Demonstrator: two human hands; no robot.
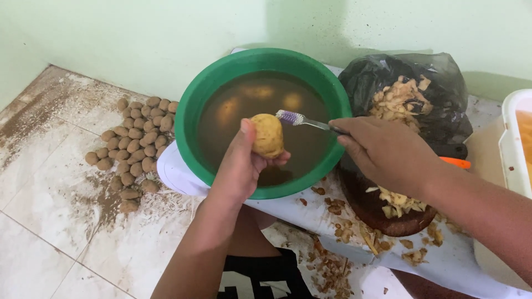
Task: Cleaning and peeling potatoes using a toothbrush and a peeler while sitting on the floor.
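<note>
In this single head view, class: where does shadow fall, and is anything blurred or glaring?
Head view: soft, even light; a broad shadow on the wall above the green basin; mild softness throughout, the left hand and potato still readable; no harsh glare.

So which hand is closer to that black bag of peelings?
The right hand, holding a toothbrush, lies just in front of the black bag. The left hand holds a potato over the green basin, farther off.
</note>
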